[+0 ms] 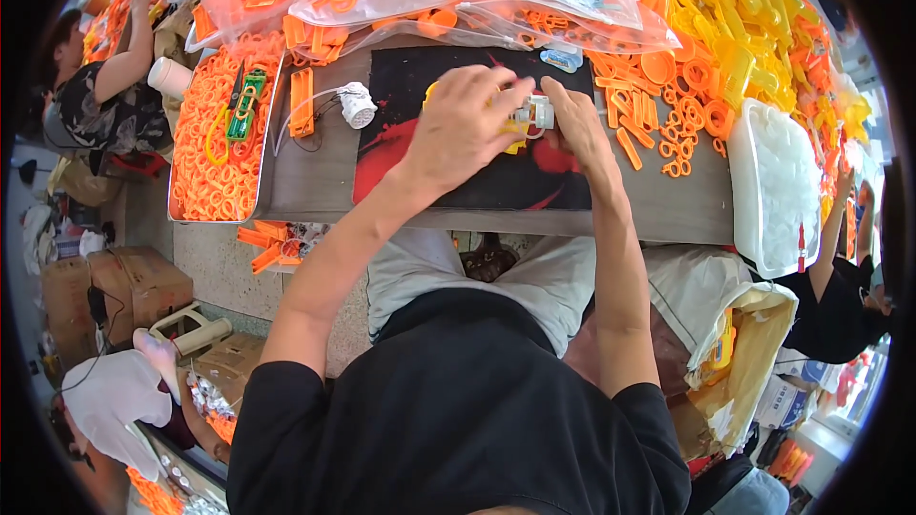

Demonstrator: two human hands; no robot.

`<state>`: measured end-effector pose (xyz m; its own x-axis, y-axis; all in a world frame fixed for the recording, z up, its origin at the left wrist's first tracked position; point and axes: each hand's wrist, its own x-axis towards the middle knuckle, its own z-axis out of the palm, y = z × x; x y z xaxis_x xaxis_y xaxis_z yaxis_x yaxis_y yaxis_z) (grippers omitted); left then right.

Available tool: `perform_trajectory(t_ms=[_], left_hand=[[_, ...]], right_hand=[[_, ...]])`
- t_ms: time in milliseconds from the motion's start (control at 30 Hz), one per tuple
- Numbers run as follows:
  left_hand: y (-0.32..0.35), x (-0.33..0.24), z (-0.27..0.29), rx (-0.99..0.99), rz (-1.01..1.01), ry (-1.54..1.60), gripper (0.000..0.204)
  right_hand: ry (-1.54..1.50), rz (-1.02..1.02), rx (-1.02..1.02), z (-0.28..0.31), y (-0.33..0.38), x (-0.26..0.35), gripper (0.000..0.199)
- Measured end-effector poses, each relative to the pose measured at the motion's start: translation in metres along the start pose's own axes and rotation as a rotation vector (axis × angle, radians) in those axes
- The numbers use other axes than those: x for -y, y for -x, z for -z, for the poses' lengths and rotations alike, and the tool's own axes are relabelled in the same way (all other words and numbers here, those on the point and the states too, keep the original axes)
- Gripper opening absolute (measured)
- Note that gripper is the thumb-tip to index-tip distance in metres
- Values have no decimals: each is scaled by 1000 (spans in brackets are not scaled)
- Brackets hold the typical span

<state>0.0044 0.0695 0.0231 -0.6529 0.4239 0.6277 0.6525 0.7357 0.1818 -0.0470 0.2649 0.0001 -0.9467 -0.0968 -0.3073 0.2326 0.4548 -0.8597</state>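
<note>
Yellow plastic pc. (515,146), w/ whitish part (540,113) on its R side: we logged it between our L hand (463,124) and R hand (577,124), over the black-and-red mat (496,193) on the desk (677,200). L fingers: bent over pc., partly spread. R fingers: at or just beside whitish part; clamped or not, we couldn't tell for either hand.

Risks, our est.: pc. could twist or slip if L and R pushed unevenly; whitish part could crack under excess force; a dropped bit could get lost among loose orange parts (636,110) near mat's R edge; L forearm could knock white spool (357,107).

Hidden: most of pc., behind L hand; exact contact pts. Unclear: small detail, blurred. Cut off: clear bags (367,5), at top edge.
</note>
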Motion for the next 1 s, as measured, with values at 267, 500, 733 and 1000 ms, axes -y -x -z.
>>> perform_trajectory(t_ms=[267,500,733,1000], left_hand=[[-5,36,-9,128,135,505,55],[16,58,-26,101,186,674,54],[24,57,-30,45,173,512,57],[22,62,-50,-37,124,314,54]], right_hand=[[205,604,-191,15,31,-22,20],[768,888,-286,9,14,-40,18],[642,789,-242,-9,42,-38,16],[424,629,-70,-21,66,-11,14]])
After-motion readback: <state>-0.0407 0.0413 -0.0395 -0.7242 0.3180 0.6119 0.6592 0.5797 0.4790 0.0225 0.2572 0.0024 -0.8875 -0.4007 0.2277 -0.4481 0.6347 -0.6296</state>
